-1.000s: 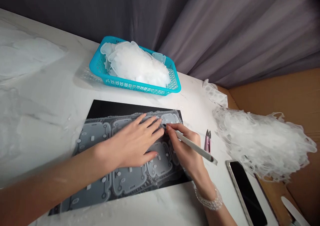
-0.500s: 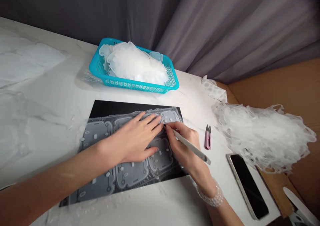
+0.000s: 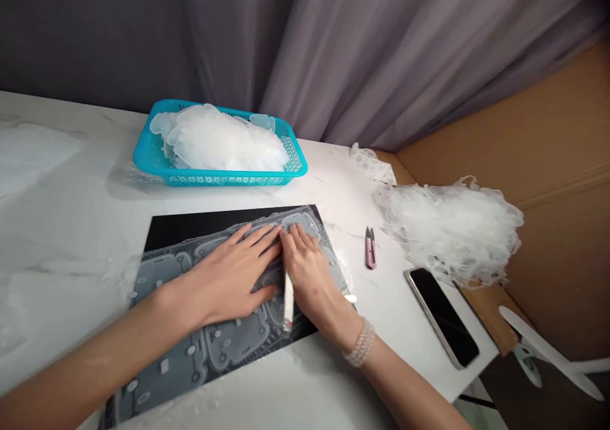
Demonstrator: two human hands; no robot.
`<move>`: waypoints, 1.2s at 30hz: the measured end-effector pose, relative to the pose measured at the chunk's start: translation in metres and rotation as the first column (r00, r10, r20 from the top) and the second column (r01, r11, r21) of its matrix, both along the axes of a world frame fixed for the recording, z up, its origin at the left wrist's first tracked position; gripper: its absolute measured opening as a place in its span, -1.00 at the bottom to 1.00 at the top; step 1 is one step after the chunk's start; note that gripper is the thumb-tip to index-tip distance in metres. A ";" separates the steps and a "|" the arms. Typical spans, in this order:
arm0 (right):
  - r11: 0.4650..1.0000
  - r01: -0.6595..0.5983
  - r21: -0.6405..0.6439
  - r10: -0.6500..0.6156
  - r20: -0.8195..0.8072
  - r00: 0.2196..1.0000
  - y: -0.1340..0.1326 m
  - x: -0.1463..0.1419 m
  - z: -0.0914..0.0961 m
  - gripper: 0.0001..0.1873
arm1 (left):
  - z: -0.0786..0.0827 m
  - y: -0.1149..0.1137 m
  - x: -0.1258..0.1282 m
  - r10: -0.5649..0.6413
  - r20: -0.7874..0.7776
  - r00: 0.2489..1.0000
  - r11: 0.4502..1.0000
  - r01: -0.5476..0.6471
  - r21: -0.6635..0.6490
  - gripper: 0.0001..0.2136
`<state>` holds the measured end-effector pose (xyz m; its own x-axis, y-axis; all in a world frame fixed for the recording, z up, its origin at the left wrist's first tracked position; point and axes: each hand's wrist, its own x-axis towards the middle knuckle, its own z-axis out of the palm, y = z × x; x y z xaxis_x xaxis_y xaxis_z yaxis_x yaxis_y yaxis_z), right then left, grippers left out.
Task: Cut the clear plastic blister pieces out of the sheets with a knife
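A translucent moulded plastic sheet (image 3: 157, 347) with rounded panel shapes lies over a black mat (image 3: 183, 230). My left hand (image 3: 233, 274) rests flat on the sheet, fingers spread. Beside its fingertips, my right hand (image 3: 309, 271) is bent over the sheet's upper right part, its fingertips touching the plastic near a small panel. A white pen-like tool (image 3: 288, 303) is tucked in the right hand, its rear end pointing down towards me. The hand hides the tool's tip.
A turquoise basket (image 3: 223, 177) of translucent cut pieces stands at the back. To the right are pink thread snips (image 3: 370, 249), a phone (image 3: 443, 319) and a heap of lacy plastic scraps (image 3: 457, 233) beside cardboard (image 3: 476, 138). More clear sheets (image 3: 33, 154) lie at left.
My right hand has turned over and moved its fingertips onto the sheet; the tool's rear end has swung from lower right to straight down. My left hand stays flat. The view has shifted right.
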<state>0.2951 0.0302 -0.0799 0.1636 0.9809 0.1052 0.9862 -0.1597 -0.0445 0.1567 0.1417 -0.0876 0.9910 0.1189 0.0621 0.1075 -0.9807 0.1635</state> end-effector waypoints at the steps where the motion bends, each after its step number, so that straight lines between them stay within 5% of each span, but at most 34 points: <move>1: 0.999 0.011 -0.032 -0.010 0.030 0.999 0.001 -0.003 0.002 -0.56 | -0.002 0.001 -0.001 -0.002 0.000 1.000 1.000 0.002 -0.003 -0.37; 6: 1.000 0.016 -0.001 -0.016 -0.081 0.997 0.002 -0.005 0.010 -0.58 | -0.007 0.006 -0.002 -0.007 -0.013 1.000 1.000 0.007 0.005 -0.35; 10: 0.964 0.067 0.258 0.044 -0.402 0.914 -0.009 0.020 0.015 -0.57 | -0.005 0.006 -0.003 0.017 -0.012 1.000 1.000 -0.017 0.013 -0.35; 12: 0.894 0.256 0.368 -0.034 -0.515 0.857 -0.021 0.046 0.019 -0.63 | -0.002 0.004 -0.003 0.033 -0.026 0.999 0.999 -0.033 0.004 -0.39; 14: 0.757 0.513 0.404 -0.146 -0.662 0.736 -0.039 0.080 0.024 -0.75 | 0.001 0.002 -0.002 0.046 -0.047 0.998 0.999 -0.047 -0.018 -0.41; 16: 0.592 0.721 0.360 -0.113 -0.849 0.517 -0.059 0.116 0.029 -0.84 | 0.003 0.001 -0.002 0.055 -0.067 0.996 0.997 -0.058 -0.048 -0.41; 18: 0.532 0.784 0.320 -0.075 -0.904 0.420 -0.076 0.143 0.031 -0.82 | 0.003 0.001 -0.002 0.063 -0.082 0.995 0.994 -0.070 -0.082 -0.40; 21: 0.535 0.801 0.269 -0.010 -0.946 0.324 -0.085 0.155 0.035 -0.72 | 0.006 0.003 -0.003 0.058 -0.080 0.995 0.985 -0.070 -0.159 -0.38; 24: 0.604 0.754 0.258 0.083 -0.961 0.262 -0.074 0.129 0.047 -0.58 | 0.021 0.002 0.004 0.091 0.005 0.996 0.947 -0.084 -0.310 -0.49; 26: 0.669 0.676 0.311 0.134 -0.944 0.302 -0.063 0.099 0.060 -0.56 | 0.037 -0.003 0.016 0.229 0.085 0.970 0.830 -0.149 -0.537 -0.59; 27: 0.708 0.616 0.346 0.151 -0.926 0.346 -0.059 0.083 0.067 -0.58 | 0.045 -0.006 0.023 0.326 0.082 0.942 0.689 -0.178 -0.702 -0.58; 29: 0.809 0.452 0.376 0.180 -0.890 0.419 -0.055 0.054 0.080 -0.60 | 0.056 -0.012 0.039 0.452 -0.067 0.889 0.214 -0.181 -0.960 -0.48; 30: 0.860 0.361 0.360 0.192 -0.884 0.426 -0.054 0.043 0.085 -0.59 | 0.058 -0.015 0.046 0.448 -0.160 0.880 -0.036 -0.161 -0.986 -0.44; 31: 0.903 0.281 0.325 0.191 -0.890 0.415 -0.055 0.035 0.089 -0.56 | 0.057 -0.017 0.052 0.424 -0.221 0.878 -0.219 -0.138 -0.966 -0.42; 32: 0.930 0.233 0.285 0.176 -0.900 0.398 -0.056 0.031 0.092 -0.51 | 0.055 -0.018 0.057 0.408 -0.249 0.878 -0.318 -0.119 -0.941 -0.44; 33: 0.939 0.233 0.253 0.150 -0.911 0.384 -0.056 0.031 0.094 -0.43 | 0.051 -0.019 0.060 0.408 -0.253 0.877 -0.346 -0.109 -0.932 -0.50; 36: 0.872 0.420 0.251 0.061 -0.908 0.415 -0.053 0.045 0.091 -0.26 | 0.037 -0.019 0.062 0.456 -0.230 0.860 -0.267 -0.115 -0.957 -0.70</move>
